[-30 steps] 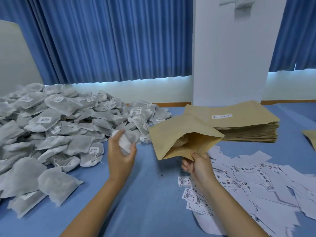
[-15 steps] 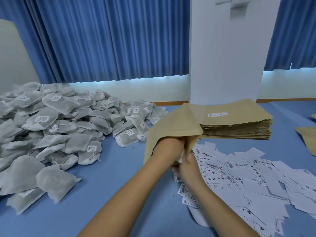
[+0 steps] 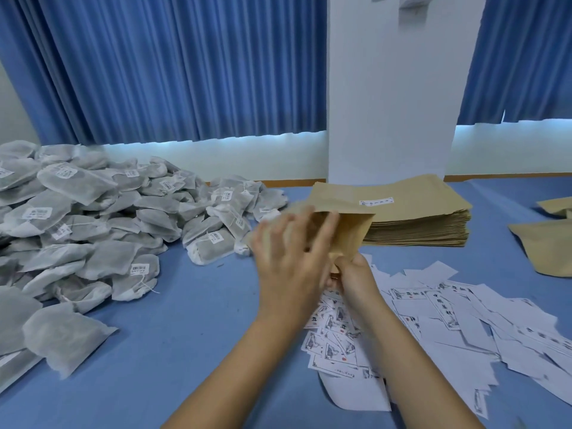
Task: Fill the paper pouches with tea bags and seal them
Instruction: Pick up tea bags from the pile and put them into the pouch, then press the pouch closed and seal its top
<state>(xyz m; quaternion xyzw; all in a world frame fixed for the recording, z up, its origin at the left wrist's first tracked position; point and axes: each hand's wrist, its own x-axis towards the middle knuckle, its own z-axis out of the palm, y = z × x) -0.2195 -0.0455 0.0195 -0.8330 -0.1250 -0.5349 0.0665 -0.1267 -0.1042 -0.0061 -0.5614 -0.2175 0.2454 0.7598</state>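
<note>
From where I sat, the brown pouch (image 3: 353, 233) was up off the blue table (image 3: 185, 335) just right of the middle of my view, standing roughly on end. My right hand (image 3: 356, 280) was under it at six o'clock, fingers curled and pinching its lower end. My left hand (image 3: 288, 267) was at the pouch's nine o'clock side, fingers spread and fairly straight, overlapping the near face of the paper; it was blurred, and I could not tell whether the fingertips touched the pouch or reached into it. I could see nothing in that hand. I also could not tell whether anything lay inside the pouch. The tea bags (image 3: 93, 227), grey-white with small printed tags, were heaped across the table from nine to eleven o'clock of my hands, the nearest ones close to the left hand. The flat stack of pouches (image 3: 418, 212) sat at one o'clock, just behind the held one, with a white label on top. Printed paper slips (image 3: 448, 320) were strewn from three to five o'clock, some under my right wrist. A few loose pouches (image 3: 544, 249) lay at three o'clock by the frame edge. Blue curtains (image 3: 170, 72) and a white pillar (image 3: 390, 103) stood at twelve o'clock.
</note>
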